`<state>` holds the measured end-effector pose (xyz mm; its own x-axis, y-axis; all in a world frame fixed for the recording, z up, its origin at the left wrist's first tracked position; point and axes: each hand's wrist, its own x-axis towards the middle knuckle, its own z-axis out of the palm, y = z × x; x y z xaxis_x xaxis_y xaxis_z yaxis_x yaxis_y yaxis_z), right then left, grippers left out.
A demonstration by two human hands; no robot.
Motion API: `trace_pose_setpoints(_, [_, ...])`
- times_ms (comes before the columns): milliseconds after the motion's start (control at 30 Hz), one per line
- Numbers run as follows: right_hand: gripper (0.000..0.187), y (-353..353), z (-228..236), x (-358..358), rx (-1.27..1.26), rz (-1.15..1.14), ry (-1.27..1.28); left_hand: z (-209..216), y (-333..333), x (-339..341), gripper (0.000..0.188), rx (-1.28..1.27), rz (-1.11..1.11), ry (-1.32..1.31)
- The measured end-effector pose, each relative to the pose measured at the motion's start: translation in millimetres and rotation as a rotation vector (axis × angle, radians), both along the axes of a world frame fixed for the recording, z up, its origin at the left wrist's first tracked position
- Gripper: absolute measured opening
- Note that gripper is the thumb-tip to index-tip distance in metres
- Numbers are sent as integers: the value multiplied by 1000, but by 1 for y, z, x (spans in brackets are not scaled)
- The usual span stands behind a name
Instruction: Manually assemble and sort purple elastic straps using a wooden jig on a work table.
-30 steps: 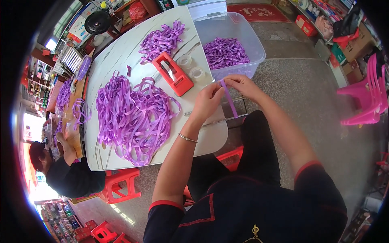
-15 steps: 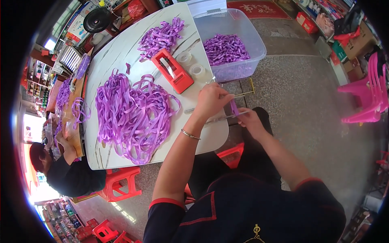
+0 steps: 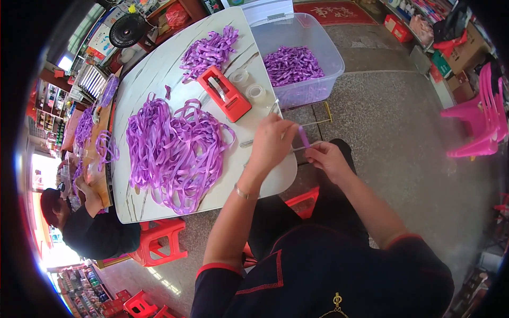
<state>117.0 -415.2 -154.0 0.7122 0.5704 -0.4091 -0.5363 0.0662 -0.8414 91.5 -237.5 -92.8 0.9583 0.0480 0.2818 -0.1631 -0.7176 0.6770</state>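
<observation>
At the table's right edge, my left hand [image 3: 271, 142] is closed, its fingers bent down; what they grip is hidden beneath them. My right hand [image 3: 328, 159] pinches the lower end of a short purple ribbon strip [image 3: 304, 137]. The strip stands between my two hands, close to my left fingertips. Thin metal rods [image 3: 248, 143] jut out from the tabletop near both hands. A large heap of loose purple ribbon [image 3: 175, 153] lies to the left of my left forearm.
On the white marbled table [image 3: 159, 82] stand a red tape dispenser [image 3: 224, 94], clear tape rolls [image 3: 256, 94] and a pile of ribbon loops [image 3: 209, 52]. A clear plastic bin [image 3: 307, 95] holds more loops. Another person [image 3: 95, 225] sits at left. Pink stools [image 3: 485, 119] stand at right.
My left hand has shifted a little down and turned, now covering part of the rods. My right hand has moved slightly left, and the ribbon strip stands higher in view.
</observation>
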Motion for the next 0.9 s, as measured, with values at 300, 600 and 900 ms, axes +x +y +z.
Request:
trace_pose_setpoints(300, [15, -9, -6, 7, 35, 105, 59, 6, -68, -86, 43, -1460, 171, 597])
trace_pose_setpoints(600, [22, -14, 8, 15, -30, 218, 0, -22, -53, -66, 33, -2270, -208, 595])
trace_pose_setpoints(900, [26, 70, 108, 88, -65, 336, -752, -26, -44, -71, 37, -2264, -380, 612])
